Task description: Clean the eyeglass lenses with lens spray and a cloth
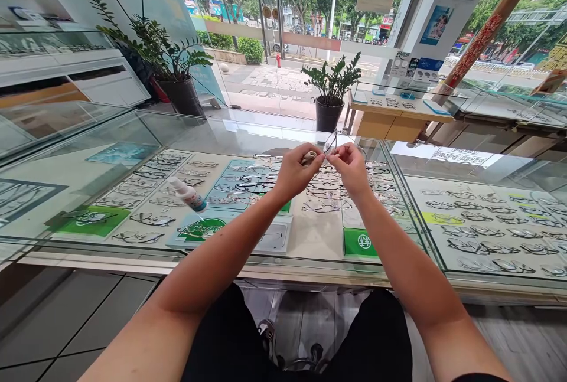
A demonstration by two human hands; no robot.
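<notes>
Above the glass counter, both my hands are raised close together around a pair of eyeglasses [331, 143]. My left hand [296, 170] pinches the eyeglasses from the left side, its fingers curled. A small beige, cloth-like piece [309, 159] shows within those curled fingers; what it is exactly I cannot make out. From the right, my right hand [351, 168] grips the eyeglasses between thumb and fingers. Parts of the frame are hidden behind the fingertips. On the counter left of my left forearm stands a white spray bottle [188, 194] with a printed label.
Rows of spectacle frames [325, 186] lie inside the glass display counter [248, 259] under my arms. More frames fill the right-hand case [491, 216]. Potted plants [330, 113] stand beyond the counter, before the large window. My legs are under the counter's front edge.
</notes>
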